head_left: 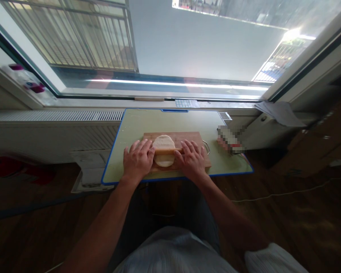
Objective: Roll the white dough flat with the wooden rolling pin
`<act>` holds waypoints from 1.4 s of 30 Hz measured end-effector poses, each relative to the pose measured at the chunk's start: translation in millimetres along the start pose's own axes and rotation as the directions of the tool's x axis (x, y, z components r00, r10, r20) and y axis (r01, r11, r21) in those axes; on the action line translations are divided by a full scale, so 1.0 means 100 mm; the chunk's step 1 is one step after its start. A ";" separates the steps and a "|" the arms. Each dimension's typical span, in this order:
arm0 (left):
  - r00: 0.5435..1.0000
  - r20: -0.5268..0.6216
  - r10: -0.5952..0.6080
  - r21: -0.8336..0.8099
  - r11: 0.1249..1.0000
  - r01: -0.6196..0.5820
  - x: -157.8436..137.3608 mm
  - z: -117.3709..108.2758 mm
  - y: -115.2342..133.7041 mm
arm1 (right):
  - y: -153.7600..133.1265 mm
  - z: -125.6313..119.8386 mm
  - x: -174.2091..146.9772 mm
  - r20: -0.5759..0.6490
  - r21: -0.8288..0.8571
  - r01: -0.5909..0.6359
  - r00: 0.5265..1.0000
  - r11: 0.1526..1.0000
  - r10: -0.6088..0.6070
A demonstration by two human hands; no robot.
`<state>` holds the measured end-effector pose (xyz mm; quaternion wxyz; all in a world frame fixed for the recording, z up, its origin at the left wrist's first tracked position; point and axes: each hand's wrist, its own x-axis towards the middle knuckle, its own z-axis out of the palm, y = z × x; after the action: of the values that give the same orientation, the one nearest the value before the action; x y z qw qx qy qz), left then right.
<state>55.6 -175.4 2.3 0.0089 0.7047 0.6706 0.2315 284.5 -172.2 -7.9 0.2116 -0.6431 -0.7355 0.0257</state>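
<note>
A wooden rolling pin [165, 151] lies crosswise over a flat round of pale dough [164, 141]. The dough rests on a wooden cutting board [190, 136] that has a metal handle at its right side. My left hand [139, 157] is on the pin's left end, its fingers bent over it and the thumb beside the dough. On the right end sits my right hand [191, 157], fingers curved over the wood. Both palms hide the ends of the pin. Dough shows above and below the pin.
Under the board stands a small table [136, 121] with a blue rim. A blurred-out packet [230, 140] lies at its right edge. Behind are a radiator [59, 116] and a window sill. A bottle [28, 79] stands at the far left, and papers [281, 112] lie at right.
</note>
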 end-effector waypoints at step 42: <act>0.985 -0.172 -0.028 -0.096 0.995 0.011 -0.58 0.02 -0.06 | 0.02 0.02 -0.58 -0.195 0.028 0.063 0.979 0.998 -0.056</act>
<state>51.2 -229.6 -20.0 -0.0138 0.6741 0.6639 0.3235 290.7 -226.7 -26.5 0.2940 -0.6166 -0.7297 -0.0308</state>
